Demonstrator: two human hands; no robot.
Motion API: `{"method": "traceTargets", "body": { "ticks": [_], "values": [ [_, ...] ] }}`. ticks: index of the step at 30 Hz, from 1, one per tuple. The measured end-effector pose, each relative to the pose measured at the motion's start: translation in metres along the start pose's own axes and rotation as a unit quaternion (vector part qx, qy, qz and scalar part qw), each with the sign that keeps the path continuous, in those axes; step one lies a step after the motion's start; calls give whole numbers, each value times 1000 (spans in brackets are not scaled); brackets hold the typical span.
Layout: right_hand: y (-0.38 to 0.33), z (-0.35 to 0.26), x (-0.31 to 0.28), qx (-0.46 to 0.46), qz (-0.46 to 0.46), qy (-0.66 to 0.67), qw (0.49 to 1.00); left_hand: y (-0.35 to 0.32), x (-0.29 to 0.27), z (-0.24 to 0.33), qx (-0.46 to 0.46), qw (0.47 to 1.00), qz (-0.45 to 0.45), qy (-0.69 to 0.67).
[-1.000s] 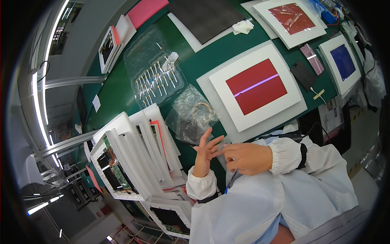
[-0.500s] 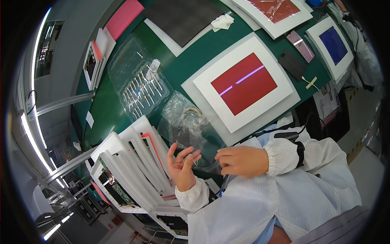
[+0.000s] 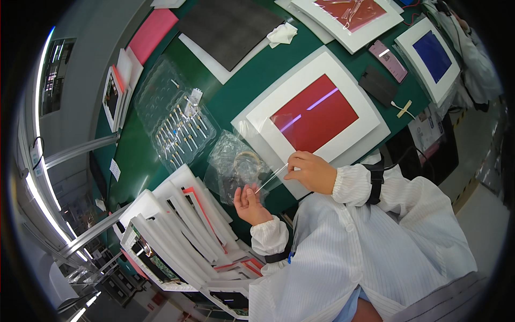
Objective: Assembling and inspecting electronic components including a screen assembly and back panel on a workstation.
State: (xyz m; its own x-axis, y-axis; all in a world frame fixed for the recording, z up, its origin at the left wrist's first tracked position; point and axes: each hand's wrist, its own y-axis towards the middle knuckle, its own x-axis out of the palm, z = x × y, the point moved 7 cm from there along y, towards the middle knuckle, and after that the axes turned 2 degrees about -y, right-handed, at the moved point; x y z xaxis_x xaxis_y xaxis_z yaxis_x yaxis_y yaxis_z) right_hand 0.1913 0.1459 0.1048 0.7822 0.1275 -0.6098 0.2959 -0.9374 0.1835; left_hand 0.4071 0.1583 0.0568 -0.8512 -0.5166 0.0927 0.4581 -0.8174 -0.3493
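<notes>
A clear plastic film with bright, shiny edges stretches between my two hands. Its far part seems to lie over the near left corner of a white-framed panel with a red screen. The fingers of my right hand pinch the film beside the panel's near edge. Lower left, my left hand has its thumb and fingers closed on the film's other end. Just beyond the left hand lies a crumpled clear bag with a tan ring-shaped roll showing in it. The panel rests on a white foam sheet.
White-framed panels stand in a foam-lined row at near left. A clear tray holds several small white-tipped parts. Farther off are a black sheet, a pink phone, a dark pouch and a blue-screen panel.
My right hand has moved up toward the panel, and my left hand has drawn lower and closed. The clear film now shows stretched between them. The whole view has shifted slightly.
</notes>
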Motion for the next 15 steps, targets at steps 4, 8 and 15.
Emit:
{"method": "traceTargets", "body": {
  "ticks": [4,8,15],
  "values": [
    [-10,20,22,13,-43,-14,999,-2,-13,-35,-44,997,56,21],
    [-15,27,27,34,-80,-6,996,-3,-23,-44,-63,992,110,22],
    [-46,43,-10,151,-85,62,983,-2,-27,-48,-60,991,112,40]
  ]
}}
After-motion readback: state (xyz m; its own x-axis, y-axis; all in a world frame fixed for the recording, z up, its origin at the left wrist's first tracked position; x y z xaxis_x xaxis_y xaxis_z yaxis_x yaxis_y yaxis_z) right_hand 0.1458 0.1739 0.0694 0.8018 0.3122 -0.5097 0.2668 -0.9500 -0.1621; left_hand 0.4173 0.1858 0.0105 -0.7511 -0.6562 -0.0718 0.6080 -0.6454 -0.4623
